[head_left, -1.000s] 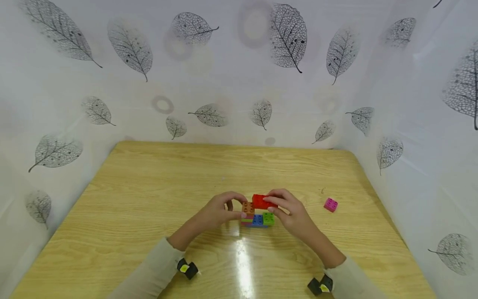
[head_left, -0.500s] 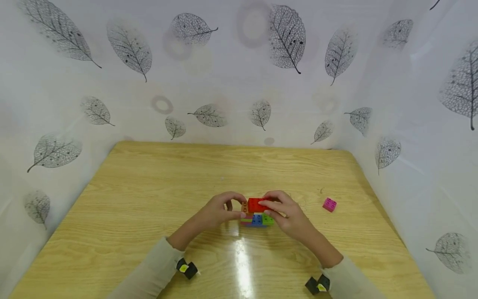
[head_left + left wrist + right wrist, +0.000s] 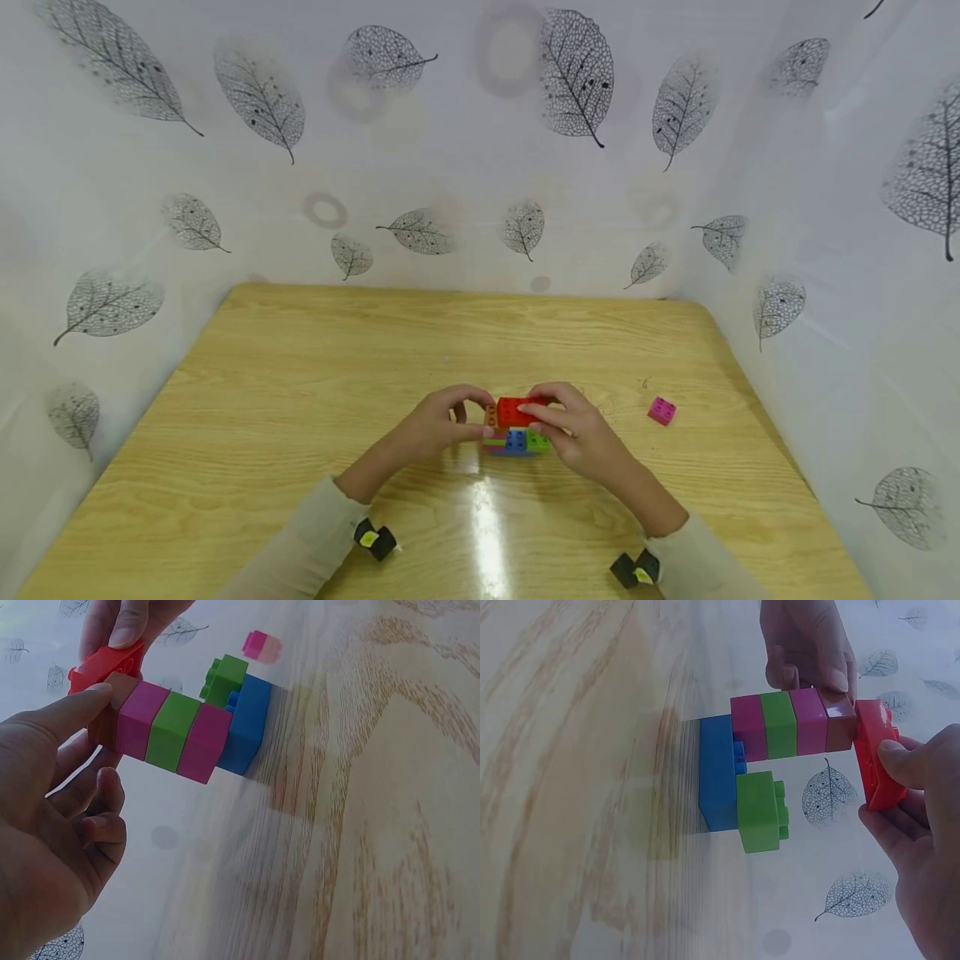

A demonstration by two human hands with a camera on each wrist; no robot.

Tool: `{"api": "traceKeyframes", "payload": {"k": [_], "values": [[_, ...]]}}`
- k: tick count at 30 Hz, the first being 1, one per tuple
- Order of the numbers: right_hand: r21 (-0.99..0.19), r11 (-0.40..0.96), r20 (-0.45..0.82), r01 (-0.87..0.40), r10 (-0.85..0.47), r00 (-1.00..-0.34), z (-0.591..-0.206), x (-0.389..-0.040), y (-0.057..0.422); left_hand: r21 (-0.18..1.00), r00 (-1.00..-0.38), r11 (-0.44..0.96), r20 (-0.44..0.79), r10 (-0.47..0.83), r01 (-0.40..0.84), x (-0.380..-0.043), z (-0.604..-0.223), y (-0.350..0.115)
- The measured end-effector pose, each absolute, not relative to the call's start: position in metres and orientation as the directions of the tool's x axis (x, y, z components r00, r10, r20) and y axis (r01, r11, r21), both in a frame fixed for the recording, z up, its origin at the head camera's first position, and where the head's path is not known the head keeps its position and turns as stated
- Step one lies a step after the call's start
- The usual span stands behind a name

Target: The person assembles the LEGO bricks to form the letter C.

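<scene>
A makeshift recording booth rather than a lived-in room: white sheeting printed with grey leaves [image 3: 577,75] encloses a pale wooden bench [image 3: 300,400] on three sides.

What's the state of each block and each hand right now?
red block: pinched by right hand, set on top of the brown block, seating unclear
block tower: standing on blue base, steadied by left hand
green block: attached to blue base, beside the column
loose pink block: on table, apart, untouched
left hand: grips the tower's top
right hand: holds red block
table: bears the tower
</scene>
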State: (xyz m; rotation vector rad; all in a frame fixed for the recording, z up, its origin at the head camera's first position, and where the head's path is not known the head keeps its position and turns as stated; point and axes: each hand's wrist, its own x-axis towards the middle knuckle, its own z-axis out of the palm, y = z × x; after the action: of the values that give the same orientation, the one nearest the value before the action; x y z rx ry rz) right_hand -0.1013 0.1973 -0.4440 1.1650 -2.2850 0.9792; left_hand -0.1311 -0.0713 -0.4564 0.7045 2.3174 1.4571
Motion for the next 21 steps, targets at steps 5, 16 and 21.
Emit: {"api": "traceKeyframes", "payload": {"k": [5, 16, 21], "values": [[-0.383, 0.417, 0.621, -0.824, -0.545, -0.564, -0.4423, -0.1008, 0.1972, 0.902, -0.833, 0.361, -0.003, 0.554, 0.237, -0.1309, -0.4572, -0.0709], [-0.347, 0.449, 0.635, -0.823, -0.534, -0.559, -0.4472, -0.0991, 0.1961, 0.895, -0.828, 0.361, 0.014, 0.561, 0.260, -0.1317, -0.4591, -0.0699], [-0.306, 0.451, 0.648, -0.838, -0.547, -0.531, -0.4455, -0.1012, 0.1950, 0.892, -0.827, 0.361, 0.026, 0.562, 0.273, -0.1312, -0.4578, -0.0704]]}}
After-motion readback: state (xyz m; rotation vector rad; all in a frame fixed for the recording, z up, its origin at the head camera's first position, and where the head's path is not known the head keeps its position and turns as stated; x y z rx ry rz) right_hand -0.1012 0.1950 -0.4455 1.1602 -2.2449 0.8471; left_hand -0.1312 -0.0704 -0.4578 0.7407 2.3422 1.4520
